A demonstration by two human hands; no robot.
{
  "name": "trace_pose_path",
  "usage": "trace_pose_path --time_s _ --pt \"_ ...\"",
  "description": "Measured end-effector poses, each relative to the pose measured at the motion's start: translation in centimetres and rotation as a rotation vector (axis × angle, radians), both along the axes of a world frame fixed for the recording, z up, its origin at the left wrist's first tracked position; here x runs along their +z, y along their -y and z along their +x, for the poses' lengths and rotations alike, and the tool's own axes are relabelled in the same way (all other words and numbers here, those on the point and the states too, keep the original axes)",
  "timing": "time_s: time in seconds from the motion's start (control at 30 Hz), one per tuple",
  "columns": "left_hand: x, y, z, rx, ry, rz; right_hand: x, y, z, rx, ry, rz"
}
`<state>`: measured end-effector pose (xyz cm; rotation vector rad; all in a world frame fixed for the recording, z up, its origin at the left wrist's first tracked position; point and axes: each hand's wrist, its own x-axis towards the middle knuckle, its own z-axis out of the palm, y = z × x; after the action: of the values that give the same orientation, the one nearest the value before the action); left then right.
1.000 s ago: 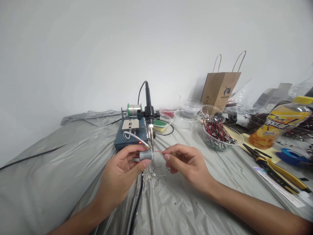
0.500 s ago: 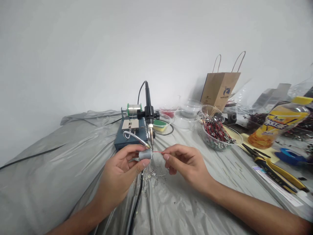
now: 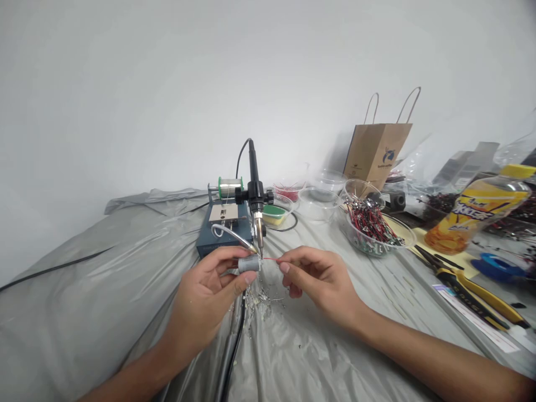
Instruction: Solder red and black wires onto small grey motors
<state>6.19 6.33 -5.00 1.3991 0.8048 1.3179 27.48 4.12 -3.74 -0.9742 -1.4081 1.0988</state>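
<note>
My left hand [image 3: 201, 298] pinches a small gray motor [image 3: 248, 264] by the tip of the soldering iron [image 3: 258, 226]. My right hand [image 3: 324, 282] pinches a red wire [image 3: 271, 258] that reaches toward the motor's end; I can't tell if it's stuck on yet. Farther back sits the solder spool [image 3: 230, 187].

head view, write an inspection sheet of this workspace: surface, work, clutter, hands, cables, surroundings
Surface: grey sheet, wrinkled, metal scraps near the middle
Work: cylinder lying sideways, red wire at its right end; iron pointing down there, contact unclear
Clutter: bowl heaped with leads, bottle, tape, pliers, all right
Hands: left hand grips cylinder; right hand pinches wire in its fingers
Cables: black cable running nearward, left cable across sheet
Surroundings: pale wall, paper bag; other people: nothing seen
</note>
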Motion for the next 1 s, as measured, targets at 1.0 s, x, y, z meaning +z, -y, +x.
trace_pose_path --time_s 1.0 --pt "-0.15 0.01 -0.01 -0.003 0.015 0.011 0.14 0.16 0.01 -0.001 0.004 -0.002"
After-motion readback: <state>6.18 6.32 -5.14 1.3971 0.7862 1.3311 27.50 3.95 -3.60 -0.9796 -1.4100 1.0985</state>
